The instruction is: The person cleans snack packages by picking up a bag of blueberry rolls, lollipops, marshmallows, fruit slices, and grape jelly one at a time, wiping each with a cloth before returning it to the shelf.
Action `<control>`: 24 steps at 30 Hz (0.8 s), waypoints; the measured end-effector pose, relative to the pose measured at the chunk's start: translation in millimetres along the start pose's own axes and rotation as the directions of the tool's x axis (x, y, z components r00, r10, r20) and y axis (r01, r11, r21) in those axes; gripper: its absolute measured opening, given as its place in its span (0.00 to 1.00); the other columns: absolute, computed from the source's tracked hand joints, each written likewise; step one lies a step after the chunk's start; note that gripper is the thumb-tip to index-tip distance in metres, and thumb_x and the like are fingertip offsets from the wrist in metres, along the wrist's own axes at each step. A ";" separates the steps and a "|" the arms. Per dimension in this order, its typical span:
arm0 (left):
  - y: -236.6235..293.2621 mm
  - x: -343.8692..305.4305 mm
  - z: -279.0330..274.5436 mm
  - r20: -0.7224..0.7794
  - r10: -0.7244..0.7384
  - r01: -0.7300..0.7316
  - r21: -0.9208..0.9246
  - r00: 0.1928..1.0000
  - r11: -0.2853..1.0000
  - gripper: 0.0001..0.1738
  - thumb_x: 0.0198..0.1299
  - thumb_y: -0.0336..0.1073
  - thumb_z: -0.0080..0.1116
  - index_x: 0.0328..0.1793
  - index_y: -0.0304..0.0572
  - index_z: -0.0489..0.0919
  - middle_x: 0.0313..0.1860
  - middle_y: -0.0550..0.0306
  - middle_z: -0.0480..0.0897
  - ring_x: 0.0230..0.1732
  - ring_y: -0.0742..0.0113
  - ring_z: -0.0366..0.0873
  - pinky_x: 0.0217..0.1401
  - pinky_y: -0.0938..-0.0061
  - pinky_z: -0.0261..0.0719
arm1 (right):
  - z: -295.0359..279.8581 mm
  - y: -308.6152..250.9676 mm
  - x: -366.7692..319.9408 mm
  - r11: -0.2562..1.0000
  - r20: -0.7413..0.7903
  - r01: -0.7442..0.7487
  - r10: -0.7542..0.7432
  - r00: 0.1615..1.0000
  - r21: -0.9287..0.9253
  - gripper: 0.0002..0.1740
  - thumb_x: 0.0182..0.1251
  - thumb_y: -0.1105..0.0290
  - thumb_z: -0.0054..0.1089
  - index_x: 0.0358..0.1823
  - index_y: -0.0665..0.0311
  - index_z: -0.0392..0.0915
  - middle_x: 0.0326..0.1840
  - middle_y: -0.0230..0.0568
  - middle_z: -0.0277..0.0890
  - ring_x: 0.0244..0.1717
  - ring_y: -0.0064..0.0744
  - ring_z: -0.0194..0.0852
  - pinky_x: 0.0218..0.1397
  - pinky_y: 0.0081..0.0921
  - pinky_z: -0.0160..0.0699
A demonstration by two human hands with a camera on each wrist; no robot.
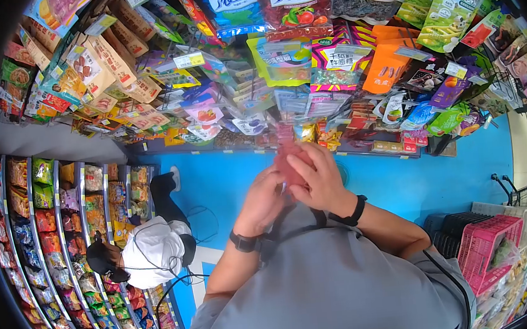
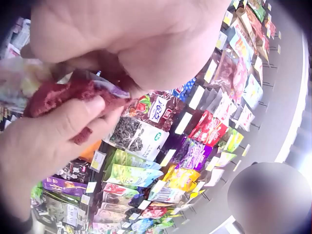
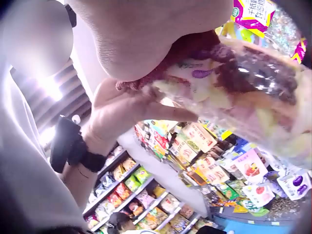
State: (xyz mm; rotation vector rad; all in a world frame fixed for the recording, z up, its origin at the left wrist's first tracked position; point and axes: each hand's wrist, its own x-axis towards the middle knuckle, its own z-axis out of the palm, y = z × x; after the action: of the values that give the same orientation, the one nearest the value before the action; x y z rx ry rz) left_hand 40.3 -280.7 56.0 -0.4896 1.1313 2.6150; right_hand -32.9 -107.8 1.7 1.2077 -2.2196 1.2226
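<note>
Both hands meet in front of the chest around a dark red cloth (image 1: 289, 162) and a clear snack bag (image 3: 265, 105). In the left wrist view, the right hand (image 1: 321, 181) grips the bunched cloth, its thumb on top. The left hand (image 1: 261, 197) holds the bag from below in the right wrist view, one finger stretched along its underside. Pale yellow, pink and dark pieces or prints show through the shiny plastic. The cloth lies against the near end of the bag, and the palms partly hide both in the wrist views.
Hanging snack bags (image 1: 279, 56) fill the rack ahead, above a low shelf edge. Shelves of packets (image 1: 46, 221) line the left, where a person in a white shirt (image 1: 158, 252) is present. A pink basket (image 1: 490, 251) and a cart (image 1: 520, 192) are at right.
</note>
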 end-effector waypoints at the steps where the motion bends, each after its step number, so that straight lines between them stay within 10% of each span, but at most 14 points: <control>1: -4.6 4.0 -5.4 0.016 0.008 -0.009 0.033 1.000 0.999 0.23 0.80 0.35 0.47 0.74 0.33 0.77 0.65 0.52 0.84 0.65 0.62 0.82 0.66 0.65 0.81 | 3.3 9.0 -7.1 1.000 -0.013 -0.026 0.026 1.000 -0.012 0.43 0.55 0.59 0.77 0.76 0.54 0.76 0.77 0.57 0.69 0.72 0.68 0.71 0.73 0.62 0.73; 9: -9.9 8.8 -7.5 -0.008 0.149 -0.148 0.042 0.989 0.988 0.24 0.79 0.34 0.51 0.77 0.34 0.77 0.66 0.52 0.86 0.66 0.59 0.82 0.72 0.61 0.78 | 21.1 23.8 -30.5 0.902 0.059 -0.384 0.380 0.923 0.197 0.36 0.74 0.63 0.64 0.82 0.65 0.68 0.78 0.62 0.69 0.75 0.67 0.69 0.79 0.55 0.69; 16: -20.1 9.0 2.7 -0.062 0.139 -0.144 -0.077 0.988 0.987 0.24 0.82 0.38 0.49 0.78 0.36 0.76 0.70 0.50 0.84 0.71 0.59 0.80 0.75 0.61 0.76 | 15.0 -1.4 -1.1 0.991 -0.108 0.035 -0.021 0.994 0.132 0.37 0.68 0.60 0.70 0.78 0.62 0.73 0.78 0.58 0.69 0.72 0.66 0.72 0.74 0.59 0.72; 24: -2.0 1.4 2.7 -0.007 0.189 -0.189 -0.041 0.982 0.981 0.26 0.78 0.37 0.47 0.77 0.32 0.76 0.71 0.48 0.83 0.72 0.56 0.80 0.79 0.60 0.74 | 14.0 22.1 -17.5 0.995 -0.041 -0.099 0.100 0.994 0.026 0.42 0.73 0.55 0.67 0.84 0.62 0.66 0.80 0.59 0.67 0.73 0.66 0.70 0.75 0.59 0.70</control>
State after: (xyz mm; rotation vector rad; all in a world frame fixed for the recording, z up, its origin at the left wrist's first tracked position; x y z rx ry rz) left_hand 39.2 -277.2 55.9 -0.4124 1.1794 2.8056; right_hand -38.9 -104.0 -28.9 1.0806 -2.2645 1.3046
